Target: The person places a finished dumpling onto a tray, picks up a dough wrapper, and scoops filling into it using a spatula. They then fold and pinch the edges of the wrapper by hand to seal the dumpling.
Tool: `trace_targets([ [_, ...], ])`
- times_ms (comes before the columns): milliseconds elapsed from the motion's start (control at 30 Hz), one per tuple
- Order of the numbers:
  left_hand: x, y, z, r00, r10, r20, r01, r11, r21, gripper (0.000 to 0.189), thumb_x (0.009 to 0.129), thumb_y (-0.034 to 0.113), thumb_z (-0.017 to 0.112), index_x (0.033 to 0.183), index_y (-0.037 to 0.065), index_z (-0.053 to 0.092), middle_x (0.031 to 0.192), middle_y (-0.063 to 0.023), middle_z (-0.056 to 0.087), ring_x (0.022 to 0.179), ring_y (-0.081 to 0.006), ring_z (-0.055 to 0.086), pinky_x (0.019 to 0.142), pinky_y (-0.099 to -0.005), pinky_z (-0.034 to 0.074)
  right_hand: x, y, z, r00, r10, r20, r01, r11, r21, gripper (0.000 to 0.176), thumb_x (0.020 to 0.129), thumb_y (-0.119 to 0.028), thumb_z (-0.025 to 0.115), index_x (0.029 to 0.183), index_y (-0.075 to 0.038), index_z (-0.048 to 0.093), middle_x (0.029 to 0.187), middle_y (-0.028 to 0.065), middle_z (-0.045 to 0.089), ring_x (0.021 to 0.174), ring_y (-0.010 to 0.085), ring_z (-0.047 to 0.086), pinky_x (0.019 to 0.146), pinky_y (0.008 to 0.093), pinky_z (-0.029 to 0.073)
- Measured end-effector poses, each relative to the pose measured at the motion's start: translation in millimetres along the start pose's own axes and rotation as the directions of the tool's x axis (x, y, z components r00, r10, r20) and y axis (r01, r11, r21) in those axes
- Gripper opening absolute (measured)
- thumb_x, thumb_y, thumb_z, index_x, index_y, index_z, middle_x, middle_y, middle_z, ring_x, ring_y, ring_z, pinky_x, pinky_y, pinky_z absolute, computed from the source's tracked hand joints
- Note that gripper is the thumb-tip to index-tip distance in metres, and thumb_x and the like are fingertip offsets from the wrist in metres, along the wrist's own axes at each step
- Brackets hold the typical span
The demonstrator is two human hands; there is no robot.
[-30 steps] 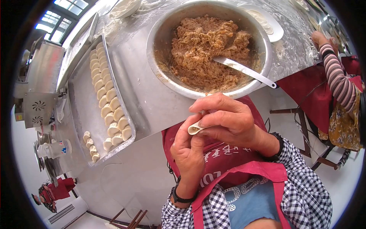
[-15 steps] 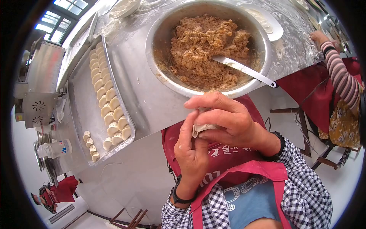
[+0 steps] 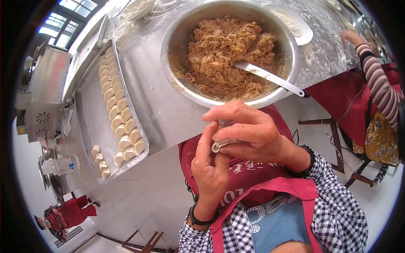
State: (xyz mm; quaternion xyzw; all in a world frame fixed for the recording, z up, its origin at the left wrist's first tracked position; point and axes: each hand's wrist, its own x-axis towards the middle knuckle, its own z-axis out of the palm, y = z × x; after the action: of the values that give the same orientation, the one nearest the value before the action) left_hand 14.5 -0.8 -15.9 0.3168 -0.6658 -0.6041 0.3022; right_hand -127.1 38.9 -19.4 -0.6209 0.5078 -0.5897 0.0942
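Observation:
Both hands meet in front of my apron, below the rim of the bowl. Between them is a dumpling (image 3: 222,144), pale and folded, mostly covered by my fingers. My left hand (image 3: 209,164) pinches its near end between thumb and fingers. My right hand (image 3: 253,135) curls over the other side, fingertips pressing on the dough edge. Just beyond my hands stands a large metal bowl (image 3: 168,67) of brown minced filling (image 3: 228,46). A white spatula (image 3: 270,78) rests in the filling, its handle over the rim.
To the left, a metal tray (image 3: 90,126) holds rows of finished dumplings (image 3: 120,105) and several smaller ones near its front corner. A white plate (image 3: 301,31) with wrappers lies behind the bowl. Another person's striped sleeve (image 3: 375,76) is at the right; a person in red stands far left.
My fingers have shifted slightly on the dumpling, and its visible end looks more closed. The co-worker's hand at the right has moved and is blurred. The distant person at left has moved a little.

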Motion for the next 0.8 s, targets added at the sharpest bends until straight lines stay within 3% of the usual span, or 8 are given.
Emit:
trace_targets([
  [167, 0, 2, -2, 0.999, -0.03, 0.012, 0.031, 0.998, -0.062, 0.044, 0.083, -0.006, 0.049, 0.127, -0.006, 0.041, 0.122, -0.0162, 0.053, 0.108, -0.0218, 0.055, 0.089, -0.0285, 0.044, -3, 2, 2, 0.999, -0.034, 0.011, 0.034, 0.999, 0.015, 0.019, 0.062, 0.003, 0.071, 0.077, -0.001, 0.059, 0.105, 0.0173, 0.06, 0.088, 0.0248, 0.06, 0.075, 0.0331, 0.049],
  [233, 1, 1, -8, 0.965, -0.198, 0.172, 0.245, 0.915, -0.321, 0.042, 0.086, -0.001, 0.048, 0.126, -0.007, 0.041, 0.121, -0.0164, 0.052, 0.109, -0.023, 0.054, 0.09, -0.0315, 0.045, -6, 2, 4, 1.0, 0.001, -0.014, 0.0, 0.998, 0.069, 0.017, 0.063, 0.005, 0.068, 0.076, 0.0, 0.058, 0.105, 0.0177, 0.06, 0.087, 0.0239, 0.061, 0.073, 0.0322, 0.049],
  [267, 2, 1, -9, 0.965, -0.196, 0.172, 0.243, 0.915, -0.322, 0.042, 0.086, -0.001, 0.048, 0.126, -0.007, 0.041, 0.121, -0.0164, 0.052, 0.109, -0.023, 0.054, 0.09, -0.0315, 0.045, -7, 2, 5, 0.999, 0.039, -0.036, -0.034, 0.992, 0.124, 0.015, 0.065, 0.008, 0.065, 0.074, 0.0, 0.057, 0.104, 0.0182, 0.06, 0.085, 0.0229, 0.061, 0.072, 0.0312, 0.049],
  [333, 5, -3, -10, 0.929, -0.152, 0.337, 0.357, 0.6, -0.716, 0.04, 0.09, 0.008, 0.045, 0.127, -0.006, 0.039, 0.123, -0.0175, 0.049, 0.111, -0.0254, 0.052, 0.093, -0.0369, 0.044, -6, 1, 5, 0.998, 0.058, -0.04, -0.052, 0.99, 0.129, 0.013, 0.066, 0.008, 0.064, 0.074, 0.001, 0.057, 0.104, 0.0185, 0.06, 0.085, 0.0221, 0.061, 0.071, 0.0304, 0.05],
  [500, 6, -5, -15, 0.914, -0.157, 0.373, 0.395, 0.552, -0.735, 0.044, 0.093, 0.019, 0.043, 0.127, -0.007, 0.036, 0.124, -0.0202, 0.046, 0.113, -0.0279, 0.051, 0.096, -0.0412, 0.042, -4, -1, 7, 0.994, 0.078, -0.073, -0.072, 0.993, 0.093, 0.01, 0.069, 0.003, 0.063, 0.069, -0.003, 0.056, 0.1, 0.0145, 0.061, 0.084, 0.0224, 0.062, 0.07, 0.0304, 0.05],
  [667, 7, -7, -17, 0.913, -0.155, 0.377, 0.401, 0.507, -0.763, 0.045, 0.094, 0.022, 0.042, 0.126, -0.008, 0.037, 0.124, -0.0198, 0.047, 0.112, -0.0276, 0.051, 0.095, -0.0404, 0.043, -3, -2, 9, 0.998, 0.044, -0.053, -0.037, 0.991, 0.126, 0.012, 0.067, 0.008, 0.063, 0.074, 0.0, 0.057, 0.104, 0.0189, 0.06, 0.084, 0.0234, 0.061, 0.071, 0.0318, 0.05],
  [767, 6, -4, -19, 0.904, -0.157, 0.399, 0.424, 0.456, -0.782, 0.044, 0.094, 0.023, 0.042, 0.125, -0.008, 0.039, 0.122, -0.0184, 0.049, 0.11, -0.0263, 0.052, 0.094, -0.0394, 0.043, -4, -1, 10, 0.996, 0.067, -0.063, -0.06, 0.992, 0.108, 0.009, 0.068, 0.003, 0.064, 0.07, -0.003, 0.058, 0.102, 0.0147, 0.061, 0.088, 0.0255, 0.061, 0.073, 0.0329, 0.05],
  [800, 3, -1, -19, 0.904, -0.237, 0.355, 0.427, 0.509, -0.748, 0.04, 0.094, 0.024, 0.042, 0.121, -0.005, 0.042, 0.119, -0.0146, 0.051, 0.108, -0.0232, 0.053, 0.092, -0.0368, 0.044, -5, 0, 12, 0.996, 0.065, -0.053, -0.057, 0.989, 0.138, 0.009, 0.068, 0.002, 0.064, 0.071, -0.003, 0.058, 0.102, 0.0148, 0.061, 0.089, 0.0267, 0.061, 0.074, 0.0339, 0.049],
])
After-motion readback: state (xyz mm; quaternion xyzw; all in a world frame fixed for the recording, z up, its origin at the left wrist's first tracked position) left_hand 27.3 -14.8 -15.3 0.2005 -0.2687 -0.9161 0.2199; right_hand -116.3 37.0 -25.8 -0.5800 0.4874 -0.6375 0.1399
